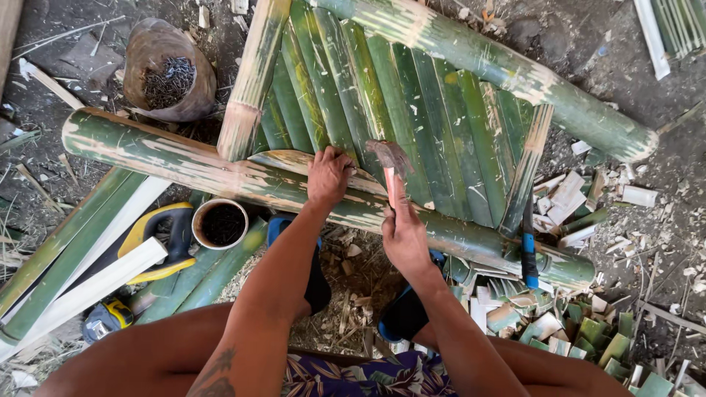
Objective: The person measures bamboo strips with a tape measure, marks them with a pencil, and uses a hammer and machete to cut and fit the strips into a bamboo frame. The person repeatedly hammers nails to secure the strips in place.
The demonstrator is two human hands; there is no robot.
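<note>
Two bare knees show at the bottom, with flowery shorts (368, 375) between them. Two arms reach up from there over a heap of dry shavings (346, 294) on the ground.

On the left, near the knee, lies a yellow tape measure (109, 316). Just past it lies a yellow and black saw handle (163, 239) on some flat bamboo strips (81, 250). A small round can (220, 223) full of dark nails stands just beside the handle. On the right, lots of short cut bamboo bits (559, 323) lie in a pile.

The right hand (404, 239) is wrapped tight around the reddish handle of a hammer (391, 170). The hammer stands up from the hand, and its dark head is over the green slats. The left hand (329, 175) rests on a pale curved bamboo slat (290, 162), fingers bent and pressed down on it. The two hands are near each other but do not touch.

Both hands are at a thick green bamboo pole (169, 158) that runs from left to right. A blue-handled tool (529, 250) leans on this pole at the right. Past the pole, many green slats (412, 103) lie side by side like a fan. Another thick pole (515, 73) crosses behind them. Far off at the top left sits a brown bowl (169, 70) with more nails inside.
</note>
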